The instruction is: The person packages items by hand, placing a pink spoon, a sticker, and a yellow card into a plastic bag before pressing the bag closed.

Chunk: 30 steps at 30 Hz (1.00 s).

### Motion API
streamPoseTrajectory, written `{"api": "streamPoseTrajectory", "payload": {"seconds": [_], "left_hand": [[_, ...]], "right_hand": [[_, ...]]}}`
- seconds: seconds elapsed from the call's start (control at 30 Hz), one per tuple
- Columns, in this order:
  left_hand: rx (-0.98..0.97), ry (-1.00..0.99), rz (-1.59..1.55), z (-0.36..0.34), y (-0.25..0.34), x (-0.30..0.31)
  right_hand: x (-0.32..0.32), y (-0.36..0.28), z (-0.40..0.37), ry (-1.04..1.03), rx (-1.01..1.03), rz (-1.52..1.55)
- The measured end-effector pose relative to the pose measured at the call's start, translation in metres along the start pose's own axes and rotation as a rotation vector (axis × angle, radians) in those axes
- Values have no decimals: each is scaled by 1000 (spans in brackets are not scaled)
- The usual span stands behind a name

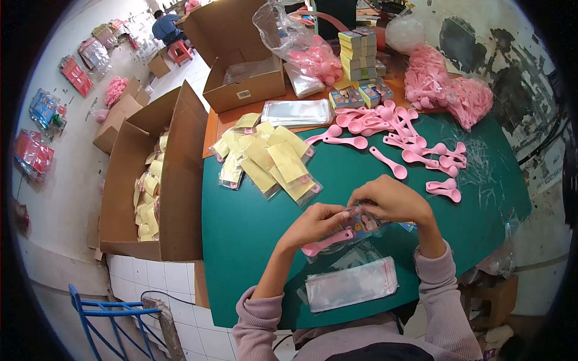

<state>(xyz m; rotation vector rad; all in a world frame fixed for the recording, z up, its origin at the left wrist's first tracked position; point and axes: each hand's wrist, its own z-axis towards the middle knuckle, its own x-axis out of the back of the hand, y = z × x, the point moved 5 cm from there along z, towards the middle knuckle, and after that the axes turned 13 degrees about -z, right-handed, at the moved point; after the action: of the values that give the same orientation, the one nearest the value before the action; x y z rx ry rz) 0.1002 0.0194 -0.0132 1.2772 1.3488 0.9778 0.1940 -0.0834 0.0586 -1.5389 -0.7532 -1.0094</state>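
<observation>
My left hand (316, 224) pinches the edge of a clear plastic bag (342, 239) just above the green tabletop. Fingers of my right hand (390, 198) close on the bag's other end. Inside or against the bag are a pink spoon (328, 242) and a colourful printed card (365, 225); the fingers partly cover the card. Nearer my body lies a stack of flat clear bags (352, 284). Beyond my hands, a single pink measuring spoon (388, 163) rests in front of a loose pile of similar spoons (385, 122).
Packed bags with yellow cards (265, 155) lie at left on the green table (241, 259). An open carton (180, 174) holds more. Card stacks (357, 55), bagged pink spoons (442, 84) and another carton (244, 93) stand behind. A person (166, 27) sits far back.
</observation>
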Motion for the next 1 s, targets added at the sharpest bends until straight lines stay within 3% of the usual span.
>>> {"api": "streamPoseTrajectory", "payload": {"seconds": [0.07, 0.13, 0.23, 0.37, 0.5, 0.57, 0.7, 0.77, 0.8, 0.9, 0.93, 1.0], "left_hand": [[43, -5, 81, -2, 3, 1], [33, 64, -18, -7, 14, 6], [18, 97, -37, -10, 14, 17], [-57, 90, -5, -3, 4, 15], [1, 114, 2, -7, 12, 8], [-19, 173, 278, -10, 26, 7], [-20, 239, 349, -12, 25, 8], [-268, 193, 499, -18, 25, 19], [-269, 194, 495, -24, 26, 29], [-238, 62, 225, -37, 33, 55], [-196, 73, 135, -41, 33, 60], [-93, 100, 67, -45, 33, 64]], "right_hand": [[2, -1, 1, 1, 5, 59], [15, 4, -2, 131, -64, 83], [16, 20, -9, -1, -148, 233], [5, 5, -3, -46, -100, 210], [-10, 4, 7, 57, 28, 157], [-16, 7, 9, 16, 9, 188], [-14, 6, 10, 48, -56, 312], [-6, 10, 10, 162, -93, 335], [1, 14, 7, 276, -130, 356], [9, 21, 3, 295, -215, 464], [7, 19, 6, 252, -131, 476], [1, 13, 7, 181, -169, 590]]}}
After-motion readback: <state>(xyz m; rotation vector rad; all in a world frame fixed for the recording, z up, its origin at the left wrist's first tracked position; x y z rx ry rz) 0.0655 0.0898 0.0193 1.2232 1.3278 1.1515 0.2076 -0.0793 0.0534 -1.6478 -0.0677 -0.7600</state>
